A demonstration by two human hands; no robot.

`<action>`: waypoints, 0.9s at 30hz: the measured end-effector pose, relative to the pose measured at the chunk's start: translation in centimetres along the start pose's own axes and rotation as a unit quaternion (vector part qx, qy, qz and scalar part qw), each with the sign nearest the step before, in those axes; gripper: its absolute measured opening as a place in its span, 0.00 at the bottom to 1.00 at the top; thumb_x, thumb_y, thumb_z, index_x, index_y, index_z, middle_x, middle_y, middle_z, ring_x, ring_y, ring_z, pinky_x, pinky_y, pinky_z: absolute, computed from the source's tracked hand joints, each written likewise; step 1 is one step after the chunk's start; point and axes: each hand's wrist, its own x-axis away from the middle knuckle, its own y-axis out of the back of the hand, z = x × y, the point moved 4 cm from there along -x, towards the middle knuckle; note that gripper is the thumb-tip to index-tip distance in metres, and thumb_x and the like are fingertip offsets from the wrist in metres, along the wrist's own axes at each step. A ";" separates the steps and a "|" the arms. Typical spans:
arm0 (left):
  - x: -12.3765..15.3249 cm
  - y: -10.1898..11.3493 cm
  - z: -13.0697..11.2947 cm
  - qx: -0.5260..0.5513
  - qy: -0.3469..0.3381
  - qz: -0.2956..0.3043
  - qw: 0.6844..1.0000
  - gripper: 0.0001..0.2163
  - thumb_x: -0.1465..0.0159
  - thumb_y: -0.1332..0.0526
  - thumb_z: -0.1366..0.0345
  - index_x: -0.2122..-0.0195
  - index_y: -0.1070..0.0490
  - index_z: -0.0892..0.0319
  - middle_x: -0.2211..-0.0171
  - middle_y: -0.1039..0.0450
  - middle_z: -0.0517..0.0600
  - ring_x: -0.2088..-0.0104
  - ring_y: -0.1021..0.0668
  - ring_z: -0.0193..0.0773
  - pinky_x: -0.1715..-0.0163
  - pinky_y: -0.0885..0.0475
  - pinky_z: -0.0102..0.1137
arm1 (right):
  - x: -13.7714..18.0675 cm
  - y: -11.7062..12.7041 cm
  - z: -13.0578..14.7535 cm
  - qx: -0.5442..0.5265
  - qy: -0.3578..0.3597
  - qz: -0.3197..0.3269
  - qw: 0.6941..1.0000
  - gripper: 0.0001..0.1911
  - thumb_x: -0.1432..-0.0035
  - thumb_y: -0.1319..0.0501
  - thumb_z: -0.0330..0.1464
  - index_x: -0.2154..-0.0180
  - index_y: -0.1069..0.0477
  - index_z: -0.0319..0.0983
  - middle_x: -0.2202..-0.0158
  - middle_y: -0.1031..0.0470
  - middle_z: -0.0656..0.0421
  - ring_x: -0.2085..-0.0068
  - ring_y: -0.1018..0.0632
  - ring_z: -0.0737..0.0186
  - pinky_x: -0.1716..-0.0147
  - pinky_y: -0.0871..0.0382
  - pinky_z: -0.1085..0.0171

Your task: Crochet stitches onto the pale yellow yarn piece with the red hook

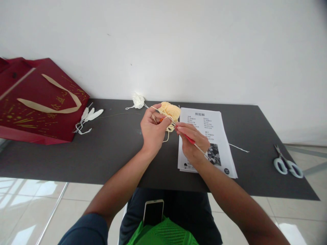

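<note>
My right hand is closed round a crochet hook with a red grip and a thin metal shaft. Its tip meets yarn at the fingers of my left hand. That left hand is pinched on pale yarn, one strand stretched over the raised index finger. A small orange piece shows between its fingers; most of it is hidden. Just behind both hands lies a ball of pale yellow yarn, loose loops hanging below it. Farther back, a small white yarn ball rests near the wall.
Printed sheets lie under my right hand. Scissors sit near the table's right edge. To the left stands a dark red paper bag, with white leaf-shaped pieces beside it. A phone rests on my lap.
</note>
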 end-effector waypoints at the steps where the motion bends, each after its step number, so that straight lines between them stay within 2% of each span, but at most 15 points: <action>1: 0.0 -0.1 0.1 0.018 0.021 0.004 1.000 0.23 0.49 0.30 0.73 0.51 0.28 0.58 0.76 0.28 0.39 0.80 0.31 0.25 0.77 0.37 0.25 | 0.0 0.0 -0.2 0.005 -0.001 -0.001 1.000 0.13 0.41 0.30 0.29 0.58 0.16 0.55 0.56 0.14 0.60 0.55 0.15 0.54 0.49 0.18 0.47; 7: 0.0 -0.7 0.0 0.123 0.156 0.047 0.979 0.25 0.52 0.27 0.73 0.51 0.27 0.60 0.77 0.30 0.38 0.83 0.37 0.22 0.82 0.46 0.24 | -0.1 0.1 -0.5 0.028 0.017 0.000 0.999 0.16 0.40 0.32 0.28 0.56 0.17 0.57 0.54 0.14 0.61 0.54 0.15 0.54 0.50 0.18 0.46; 11: -0.1 -0.8 0.0 0.156 0.202 0.079 0.964 0.27 0.51 0.27 0.72 0.49 0.26 0.60 0.78 0.33 0.37 0.84 0.41 0.21 0.83 0.51 0.25 | -0.2 0.1 -0.5 0.011 0.007 0.007 1.000 0.16 0.41 0.31 0.27 0.57 0.17 0.55 0.53 0.14 0.62 0.54 0.15 0.55 0.50 0.18 0.48; 16: -0.2 -0.8 0.2 0.152 0.207 0.104 0.961 0.27 0.51 0.26 0.72 0.48 0.25 0.60 0.81 0.37 0.36 0.84 0.42 0.22 0.83 0.52 0.26 | -0.8 0.1 -1.5 -0.111 -0.105 -0.045 0.987 0.08 0.41 0.30 0.31 0.60 0.18 0.50 0.57 0.14 0.62 0.61 0.15 0.58 0.57 0.17 0.52; 19: -0.1 -0.9 0.3 0.140 0.203 0.118 0.962 0.28 0.52 0.25 0.71 0.47 0.26 0.61 0.81 0.37 0.36 0.84 0.41 0.22 0.82 0.50 0.26 | -1.4 -0.1 -2.0 -0.168 -0.144 -0.063 0.973 0.05 0.40 0.30 0.34 0.61 0.21 0.49 0.60 0.15 0.62 0.65 0.17 0.63 0.60 0.19 0.57; 22: 0.0 -1.0 0.4 0.112 0.201 0.127 0.965 0.31 0.53 0.25 0.71 0.46 0.27 0.62 0.81 0.34 0.37 0.83 0.40 0.22 0.81 0.49 0.26 | -1.9 0.2 -1.9 -0.167 -0.144 -0.066 0.973 0.04 0.39 0.31 0.36 0.62 0.24 0.47 0.62 0.19 0.63 0.66 0.20 0.66 0.62 0.22 0.60; 25: -0.1 -0.9 0.5 0.077 0.202 0.122 0.969 0.34 0.53 0.25 0.71 0.43 0.29 0.63 0.80 0.31 0.37 0.84 0.39 0.22 0.81 0.50 0.26 | -2.2 0.8 -1.4 -0.127 -0.107 -0.061 0.984 0.05 0.39 0.31 0.36 0.62 0.26 0.47 0.62 0.20 0.62 0.67 0.21 0.66 0.64 0.24 0.61; 27: -0.2 -0.7 0.7 0.050 0.194 0.108 0.974 0.35 0.53 0.26 0.72 0.42 0.30 0.64 0.80 0.30 0.38 0.83 0.38 0.23 0.81 0.48 0.25 | -2.1 1.1 -1.0 -0.079 -0.075 -0.049 0.993 0.03 0.38 0.32 0.35 0.62 0.25 0.48 0.62 0.20 0.61 0.65 0.21 0.64 0.62 0.24 0.59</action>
